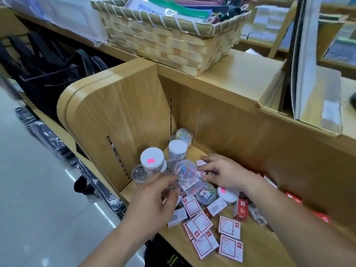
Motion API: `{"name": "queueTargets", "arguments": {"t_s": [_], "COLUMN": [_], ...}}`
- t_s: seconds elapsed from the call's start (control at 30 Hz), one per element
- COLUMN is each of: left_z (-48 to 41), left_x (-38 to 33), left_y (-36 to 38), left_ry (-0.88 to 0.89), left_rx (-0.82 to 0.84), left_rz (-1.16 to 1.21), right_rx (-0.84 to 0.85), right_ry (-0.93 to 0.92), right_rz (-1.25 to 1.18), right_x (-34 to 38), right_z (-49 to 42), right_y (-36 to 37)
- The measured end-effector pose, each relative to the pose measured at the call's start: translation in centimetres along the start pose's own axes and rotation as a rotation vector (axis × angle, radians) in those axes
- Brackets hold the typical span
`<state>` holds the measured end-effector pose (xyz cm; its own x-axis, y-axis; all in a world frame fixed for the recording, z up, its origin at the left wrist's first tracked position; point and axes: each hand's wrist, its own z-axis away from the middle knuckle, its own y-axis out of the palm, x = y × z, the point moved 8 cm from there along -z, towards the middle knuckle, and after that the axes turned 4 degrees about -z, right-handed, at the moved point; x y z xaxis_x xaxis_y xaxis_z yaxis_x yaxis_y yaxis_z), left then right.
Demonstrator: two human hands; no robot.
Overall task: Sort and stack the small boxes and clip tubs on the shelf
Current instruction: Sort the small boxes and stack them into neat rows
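Note:
My left hand (154,201) holds a clear tub of coloured clips (185,171) by its fingertips, lifted above the wooden shelf (256,253). My right hand (221,173) reaches over small red-and-white boxes (201,163) at the back, fingers curled near one; whether it grips a box is unclear. Upright tubs stand in the left corner: a white-lidded tub with a pink sticker (152,159), another white-lidded tub (177,150), a coloured-clip tub (184,135) behind. Several loose boxes (230,227) lie scattered flat at the front, with more tubs (206,192) lying among them.
The shelf's curved wooden side panel (115,116) closes the left, its back wall (250,132) the rear. A woven basket (169,39) of pouches sits on the top ledge. Red boxes (240,209) lie to the right. Tiled floor (38,189) is at left.

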<state>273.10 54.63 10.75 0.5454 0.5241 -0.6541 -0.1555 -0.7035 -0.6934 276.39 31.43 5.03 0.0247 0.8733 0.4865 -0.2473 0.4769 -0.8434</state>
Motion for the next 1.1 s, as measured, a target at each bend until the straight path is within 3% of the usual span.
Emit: {"name": "queueTargets", "arguments": {"t_s": [0.2, 0.4, 0.73, 1.0, 1.1], "left_z": [0.8, 1.6, 2.2, 2.3, 2.3], "left_x": [-0.2, -0.2, -0.2, -0.6, -1.0], "left_y": [0.5, 1.4, 1.1, 0.8, 0.8], "left_ry": [-0.022, -0.045, -0.055, -0.051, -0.043], "left_rx": [0.006, 0.054, 0.048, 0.031, 0.030], "left_rz": [0.034, 0.008, 0.035, 0.027, 0.024], "right_rx": [-0.099, -0.115, -0.124, -0.224, -0.230], "right_ry": [0.034, 0.078, 0.060, 0.155, 0.134], "right_rz": [0.129, 0.081, 0.269, 0.114, 0.166], "right_x": [-0.1, -0.6, 0.2, 0.9, 1.1], "right_z": [-1.3, -1.1, -1.5, -1.3, -0.8], "right_y": [0.2, -0.5, -0.1, -1.4, -2.3]}}
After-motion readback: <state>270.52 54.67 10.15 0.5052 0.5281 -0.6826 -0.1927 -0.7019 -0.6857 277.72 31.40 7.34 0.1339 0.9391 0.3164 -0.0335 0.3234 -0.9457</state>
